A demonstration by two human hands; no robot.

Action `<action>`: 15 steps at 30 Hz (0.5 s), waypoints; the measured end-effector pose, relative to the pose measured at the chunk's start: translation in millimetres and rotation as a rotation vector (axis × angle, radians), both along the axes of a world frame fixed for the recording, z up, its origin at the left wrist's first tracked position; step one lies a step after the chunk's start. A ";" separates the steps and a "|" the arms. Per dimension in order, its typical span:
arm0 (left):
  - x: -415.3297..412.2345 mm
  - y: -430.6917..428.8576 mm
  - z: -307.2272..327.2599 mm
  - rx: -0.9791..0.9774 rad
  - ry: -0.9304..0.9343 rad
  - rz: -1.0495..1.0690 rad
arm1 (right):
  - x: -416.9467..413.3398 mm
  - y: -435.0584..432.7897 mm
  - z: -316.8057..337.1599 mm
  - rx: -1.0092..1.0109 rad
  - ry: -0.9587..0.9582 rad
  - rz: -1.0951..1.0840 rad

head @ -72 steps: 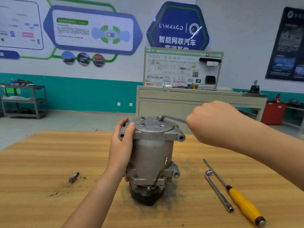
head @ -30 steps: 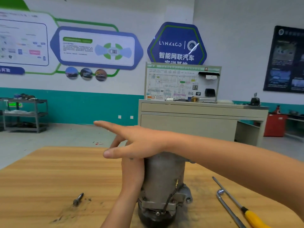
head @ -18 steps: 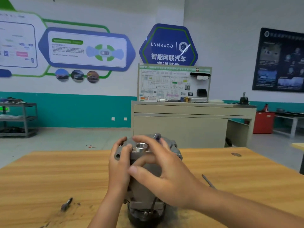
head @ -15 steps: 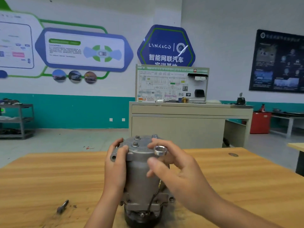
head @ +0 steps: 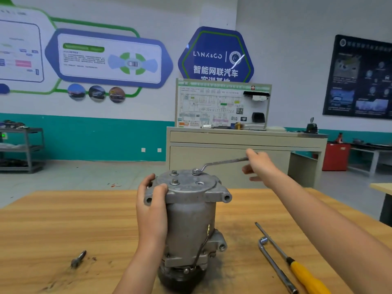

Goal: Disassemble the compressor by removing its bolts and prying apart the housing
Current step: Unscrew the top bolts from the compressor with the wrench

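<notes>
Compressor: upright on its dark pulley end, mid-width on our wooden table, close to the near edge; grey grime on the wood round its base.
Left hand: we grip the top flange on its left side, thumb on the near face by a mounting ear, fingers curled over the rim behind.
Right hand: raised, up and right of the compressor top; thumb and forefinger pinch the tip of the wrench handle, other fingers spread loose below it.
Screwdriver: yellow handle, lies on the table right of the compressor, blade pointing away from us.
L-shaped socket bar: flat just beside the screwdriver on its left, roughly parallel, apart from the compressor.
Wrench: offset ring end seated on the rear cover bolt, handle running right into our hand.
Other cover bolts: two hex heads standing in the top plate, left of the ringed one.
Loose bolt: on the table, well left of the compressor, beside dirt specks.
</notes>
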State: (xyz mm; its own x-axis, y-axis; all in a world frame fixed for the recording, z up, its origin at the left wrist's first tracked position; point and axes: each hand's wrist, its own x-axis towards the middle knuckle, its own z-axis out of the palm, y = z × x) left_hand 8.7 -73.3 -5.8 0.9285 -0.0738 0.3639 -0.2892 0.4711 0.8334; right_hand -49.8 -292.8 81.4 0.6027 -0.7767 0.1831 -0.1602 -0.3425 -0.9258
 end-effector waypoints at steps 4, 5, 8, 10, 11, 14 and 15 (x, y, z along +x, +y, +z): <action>-3.8 0.4 0.6 0.000 0.024 0.013 | 51.2 23.8 34.4 -0.321 0.536 0.125; -3.5 0.8 1.2 0.009 0.023 0.008 | 62.4 36.7 41.6 -0.428 0.640 0.187; -3.1 0.9 1.7 -0.003 0.026 0.002 | 93.7 89.2 51.5 -0.696 0.849 0.365; -3.4 1.2 1.9 -0.012 0.021 0.006 | 105.5 126.9 49.8 -0.863 0.910 0.475; -3.5 1.6 2.6 -0.009 0.010 0.010 | 106.8 146.3 48.5 -0.965 0.908 0.533; -3.5 3.9 3.4 0.008 -0.041 0.017 | 90.9 201.0 41.3 -1.237 0.781 0.609; -3.2 4.8 3.3 0.019 -0.054 0.020 | 78.6 215.4 37.7 -1.274 0.704 0.597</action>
